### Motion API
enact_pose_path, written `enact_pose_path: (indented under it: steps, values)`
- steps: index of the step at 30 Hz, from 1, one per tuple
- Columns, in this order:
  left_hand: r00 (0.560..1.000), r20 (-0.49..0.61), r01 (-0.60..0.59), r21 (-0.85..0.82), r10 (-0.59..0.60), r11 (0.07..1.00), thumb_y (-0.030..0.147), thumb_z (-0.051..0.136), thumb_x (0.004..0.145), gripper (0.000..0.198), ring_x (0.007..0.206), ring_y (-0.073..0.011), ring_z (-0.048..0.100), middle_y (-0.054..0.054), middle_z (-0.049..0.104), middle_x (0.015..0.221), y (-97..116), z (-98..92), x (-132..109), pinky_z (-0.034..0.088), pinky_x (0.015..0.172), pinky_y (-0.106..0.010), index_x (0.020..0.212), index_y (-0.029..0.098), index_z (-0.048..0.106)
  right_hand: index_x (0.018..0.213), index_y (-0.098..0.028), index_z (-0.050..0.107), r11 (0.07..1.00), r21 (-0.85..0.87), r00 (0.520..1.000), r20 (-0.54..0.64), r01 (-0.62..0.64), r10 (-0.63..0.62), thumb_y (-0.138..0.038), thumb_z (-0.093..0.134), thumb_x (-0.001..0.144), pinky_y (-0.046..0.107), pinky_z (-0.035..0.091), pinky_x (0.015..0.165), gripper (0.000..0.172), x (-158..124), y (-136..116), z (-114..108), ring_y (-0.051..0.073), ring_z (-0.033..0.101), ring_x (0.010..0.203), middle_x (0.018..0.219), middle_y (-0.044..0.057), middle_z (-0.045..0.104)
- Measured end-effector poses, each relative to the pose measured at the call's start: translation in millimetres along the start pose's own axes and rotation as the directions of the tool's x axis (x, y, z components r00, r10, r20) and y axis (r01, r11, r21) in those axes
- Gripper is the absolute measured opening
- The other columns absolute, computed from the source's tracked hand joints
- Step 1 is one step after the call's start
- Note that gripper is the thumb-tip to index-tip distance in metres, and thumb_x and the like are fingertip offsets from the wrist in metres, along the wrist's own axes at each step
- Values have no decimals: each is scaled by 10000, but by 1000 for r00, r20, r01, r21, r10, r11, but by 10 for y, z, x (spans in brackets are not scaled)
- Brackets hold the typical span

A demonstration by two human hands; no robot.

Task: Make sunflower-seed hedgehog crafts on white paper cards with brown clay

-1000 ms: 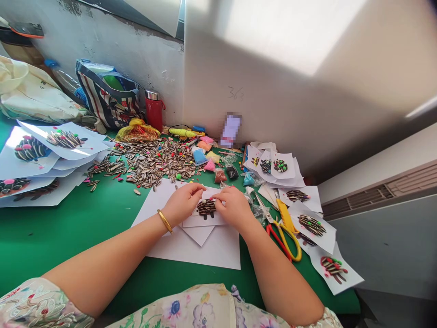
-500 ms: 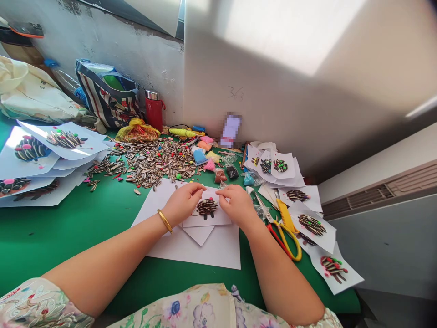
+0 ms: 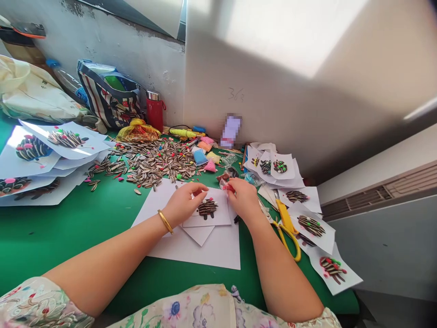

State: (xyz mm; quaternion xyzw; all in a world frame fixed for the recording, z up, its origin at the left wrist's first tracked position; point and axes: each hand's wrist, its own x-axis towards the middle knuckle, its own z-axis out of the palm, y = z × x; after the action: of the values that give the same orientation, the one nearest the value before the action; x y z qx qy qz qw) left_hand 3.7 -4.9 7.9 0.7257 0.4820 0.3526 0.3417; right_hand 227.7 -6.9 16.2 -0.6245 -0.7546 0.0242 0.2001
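Observation:
A small white card (image 3: 191, 221) bears a hedgehog shape (image 3: 207, 208) made of striped sunflower seeds, with small coloured dots on top. It lies on other white paper (image 3: 223, 255). My left hand (image 3: 186, 200) rests at the card's left edge, its fingers bent and the thumb a little apart, with nothing visible between them. By the card's upper right corner, my right hand (image 3: 243, 198) is closed around a slim red tool (image 3: 226, 185); a black end shows below the hand. My fingers hide most of it, so its kind is unclear.
Loose sunflower seeds (image 3: 160, 161) are heaped behind the paper, with small clay packets (image 3: 200, 157) beside them. Yellow-handled scissors (image 3: 290, 246) and a yellow cutter (image 3: 286, 214) lie to the right. Finished cards (image 3: 310, 225) line the right edge; more cards (image 3: 68, 155) are stacked left.
My right hand has moved slightly right from the card's top edge and now holds the slim red tool. The red handle beside the scissors is gone from there. My left hand has barely moved.

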Motion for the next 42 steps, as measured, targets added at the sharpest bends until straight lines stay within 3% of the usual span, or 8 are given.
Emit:
enact_pose_path:
  steps: [3,9,14,28,35,42]
  values:
    - [995,-11,-99,-11,99,995,401,566,902,266,911,-203,639,-51,702,963,28,1,-24,501,853,-344,1037,230,718,955,-211,682,988,91,992,-22,125,-124,-236,545,914,320,407,799,145,-47,-159,-56,197,619,873,922,47,713]
    - [990,0,-140,58,140,988,427,599,896,295,961,-221,625,-63,715,1004,74,-11,-37,488,879,-364,1079,231,721,1000,-214,700,972,109,978,-50,208,-204,-225,563,902,298,412,752,169,-139,-342,-42,180,615,829,929,46,696]
    - [986,66,-163,120,156,979,372,492,956,300,955,-218,618,-58,730,980,44,-13,-16,470,879,-362,1048,238,745,1042,-213,711,962,117,968,-74,247,-240,-229,548,911,309,433,788,210,-144,-344,-37,184,620,872,971,57,685]
    - [994,89,-71,1,71,997,425,607,868,256,843,-195,620,-26,731,952,94,-33,-16,494,757,-313,995,245,738,1041,-221,712,951,129,958,-100,280,-269,-220,535,922,320,433,799,214,-158,-356,-46,192,616,883,963,64,678]
    - [988,55,-148,60,144,987,362,658,844,146,802,-190,606,-17,719,851,87,-47,-18,462,765,-322,865,242,739,1048,-211,698,926,195,946,-60,325,-319,-199,509,940,316,442,803,218,-172,-390,-90,189,621,896,982,65,690]
    - [997,67,-34,-75,39,997,409,638,841,224,833,-198,629,-36,722,863,88,-91,33,479,748,-312,842,213,747,1060,-214,691,929,193,948,-95,317,-304,-203,518,936,327,432,826,214,-154,-337,-74,191,618,917,1004,66,683]
